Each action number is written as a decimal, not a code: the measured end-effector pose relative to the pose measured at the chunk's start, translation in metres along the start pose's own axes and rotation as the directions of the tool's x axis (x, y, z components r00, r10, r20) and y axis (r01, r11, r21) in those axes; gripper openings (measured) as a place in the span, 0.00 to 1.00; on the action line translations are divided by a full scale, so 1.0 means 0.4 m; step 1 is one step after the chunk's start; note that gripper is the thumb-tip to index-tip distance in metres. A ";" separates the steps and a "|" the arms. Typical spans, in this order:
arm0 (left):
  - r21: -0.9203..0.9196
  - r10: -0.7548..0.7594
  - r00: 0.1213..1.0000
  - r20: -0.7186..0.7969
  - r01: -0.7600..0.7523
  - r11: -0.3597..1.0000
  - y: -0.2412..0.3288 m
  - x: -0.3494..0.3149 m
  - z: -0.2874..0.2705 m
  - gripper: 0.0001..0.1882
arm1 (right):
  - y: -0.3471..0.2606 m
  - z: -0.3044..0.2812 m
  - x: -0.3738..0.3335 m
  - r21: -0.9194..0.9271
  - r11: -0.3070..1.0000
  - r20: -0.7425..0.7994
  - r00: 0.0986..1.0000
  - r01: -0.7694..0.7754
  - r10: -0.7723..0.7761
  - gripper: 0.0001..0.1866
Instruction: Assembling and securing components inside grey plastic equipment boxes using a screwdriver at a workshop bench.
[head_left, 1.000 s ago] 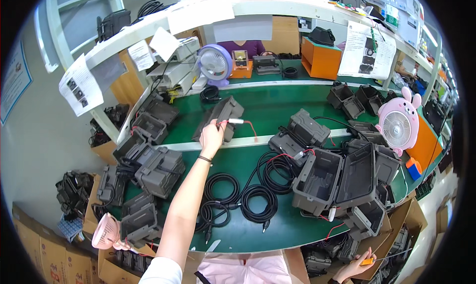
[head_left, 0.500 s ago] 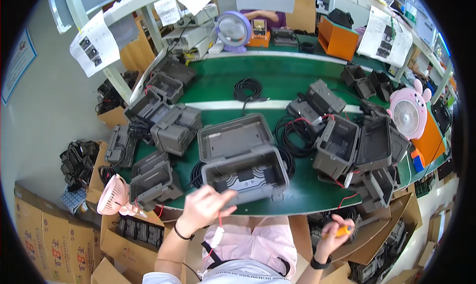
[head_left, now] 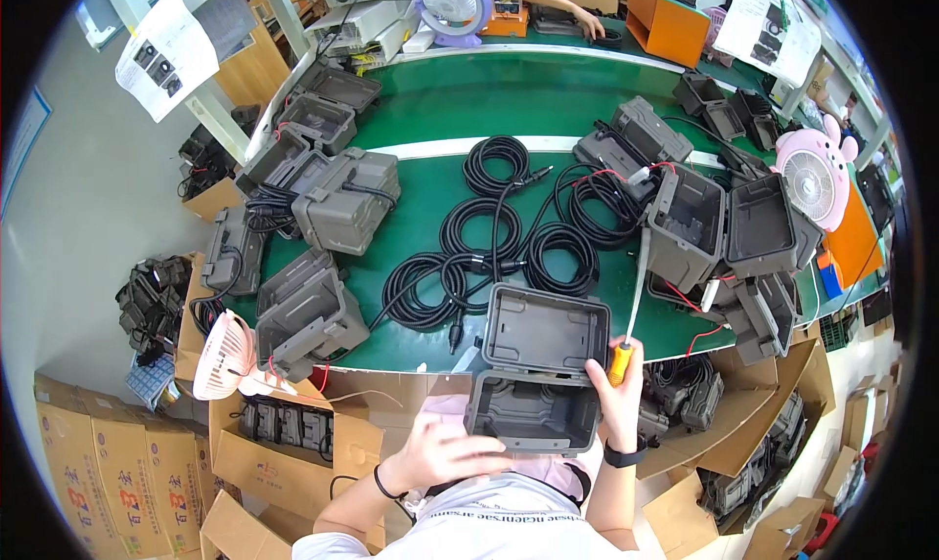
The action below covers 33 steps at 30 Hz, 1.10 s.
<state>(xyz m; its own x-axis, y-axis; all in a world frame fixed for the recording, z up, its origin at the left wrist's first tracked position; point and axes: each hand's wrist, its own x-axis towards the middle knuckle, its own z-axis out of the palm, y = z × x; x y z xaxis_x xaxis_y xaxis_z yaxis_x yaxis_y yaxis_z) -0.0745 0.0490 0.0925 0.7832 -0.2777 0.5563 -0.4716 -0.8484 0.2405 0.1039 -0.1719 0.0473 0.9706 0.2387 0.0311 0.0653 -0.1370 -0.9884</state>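
Note:
A grey hinged plastic box [head_left: 538, 442] is at the table's near edge above my lap, its lid [head_left: 548, 327] swung back and its inside facing up. My right hand [head_left: 620, 403] is closed around the yellow-orange handle of a screwdriver [head_left: 619, 364], whose long shaft points away over the table. The thumb of that hand rests against the box's right side. At the box's near left edge is my left hand [head_left: 445, 454], fingers stretched out and holding nothing visible; whether the fingertips touch the box I cannot tell.
Coiled black cables [head_left: 479, 229] lie mid-table. Grey boxes crowd the left [head_left: 347, 208] and right [head_left: 685, 218], some with red wires. A pink fan [head_left: 223, 355] stands at the near left, a rabbit-eared fan [head_left: 812, 179] at the far right. Cardboard cartons [head_left: 269, 462] sit below. Across, a co-worker's hand [head_left: 589, 22] reaches down.
The open box has come off the mid-table toward my lap, uncovering cable coils. My left hand has let go of the red wire with its white connector. My right hand has brought the screwdriver to the box.

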 end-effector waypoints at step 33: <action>0.124 -0.291 0.954 -0.071 0.298 0.946 -0.107 0.055 0.032 0.36 | -0.070 0.105 0.187 0.369 0.825 -0.036 0.894 0.427 -0.446 0.25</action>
<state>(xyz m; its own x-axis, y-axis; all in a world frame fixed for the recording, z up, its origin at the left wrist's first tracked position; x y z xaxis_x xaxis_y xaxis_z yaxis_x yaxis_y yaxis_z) -0.0321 0.0733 0.0842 0.8558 0.0142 0.5171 -0.1626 -0.9416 0.2950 0.1648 -0.1099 0.0712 0.8470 0.2400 0.4744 0.3829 0.3437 -0.8575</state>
